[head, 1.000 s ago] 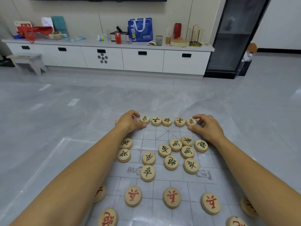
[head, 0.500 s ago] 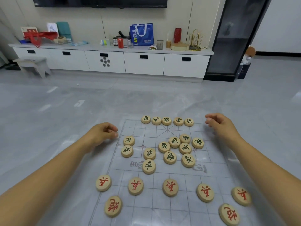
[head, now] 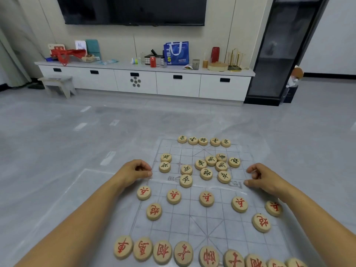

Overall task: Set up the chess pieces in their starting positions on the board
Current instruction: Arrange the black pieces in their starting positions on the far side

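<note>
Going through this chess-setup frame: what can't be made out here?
Head view, red back row: its right-hand pieces are cut off by the bottom edge, characters unreadable.
Head view, left hand and right hand: curled fingers hide the palms; whether either pinches the board edge is unclear.
Head view, black back row: characters too small to read surely.

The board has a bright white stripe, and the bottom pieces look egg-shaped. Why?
Head view: room light glares off the clear plastic chess board; head view again: the wide-angle lens stretches the round wooden red-lettered pieces near the bottom edge.
</note>
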`<state>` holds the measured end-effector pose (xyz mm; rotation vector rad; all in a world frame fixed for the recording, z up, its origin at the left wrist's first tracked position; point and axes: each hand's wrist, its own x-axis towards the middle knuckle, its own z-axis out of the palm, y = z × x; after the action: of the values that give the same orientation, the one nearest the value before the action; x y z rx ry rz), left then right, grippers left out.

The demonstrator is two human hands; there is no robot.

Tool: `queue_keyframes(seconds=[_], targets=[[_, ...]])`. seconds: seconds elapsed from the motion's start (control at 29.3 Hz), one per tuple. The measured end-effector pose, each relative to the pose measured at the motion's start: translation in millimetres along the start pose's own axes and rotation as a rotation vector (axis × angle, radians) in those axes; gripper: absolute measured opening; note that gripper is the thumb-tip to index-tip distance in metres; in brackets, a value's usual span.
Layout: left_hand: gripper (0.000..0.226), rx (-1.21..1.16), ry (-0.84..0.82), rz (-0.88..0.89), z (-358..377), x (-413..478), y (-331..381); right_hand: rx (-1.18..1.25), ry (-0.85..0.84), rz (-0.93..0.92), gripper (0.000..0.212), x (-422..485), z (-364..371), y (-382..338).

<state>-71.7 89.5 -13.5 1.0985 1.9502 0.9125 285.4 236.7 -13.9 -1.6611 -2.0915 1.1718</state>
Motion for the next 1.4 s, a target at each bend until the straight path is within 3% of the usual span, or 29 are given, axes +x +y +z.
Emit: queue_keyframes(seconds=[0.51,0.65,0.72,0.79,0.85,0.99,1.09,1.23,1.4], targets=[[0.010,0.034,-0.004,0.005,2,3,0,-0.021,-0.091,0.056,0.036,6,-6,-7],[0.010,0.036,-0.015,-0.005,0,4,-1,-0.026,0.058,-0.010,0.024,10,-5,-22],[0.010,0.035,-0.019,-0.013,0,7,-2,-0.230,0.142,-0.179,0.032,26,13,-47],[0.010,0.039,-0.024,-0.018,0,8,-1,-0.557,0.084,-0.346,0.046,43,40,-74],[0.010,0.044,-0.032,-0.019,1,7,0,-0.709,0.084,-0.362,0.044,54,53,-90],[0.011,0.030,0.002,-0.055,2,9,6,-0.373,0.277,-0.274,0.031,51,27,-78],[0.010,0.315,0.178,0.110,32,16,35,-0.379,0.265,-0.130,0.040,40,-1,-43],[0.019,0.449,0.058,0.357,103,20,95,-0.442,0.234,-0.055,0.044,28,-7,-6],[0.037,0.783,0.050,0.384,155,40,128,-0.181,0.169,-0.108,0.040,24,-3,11]])
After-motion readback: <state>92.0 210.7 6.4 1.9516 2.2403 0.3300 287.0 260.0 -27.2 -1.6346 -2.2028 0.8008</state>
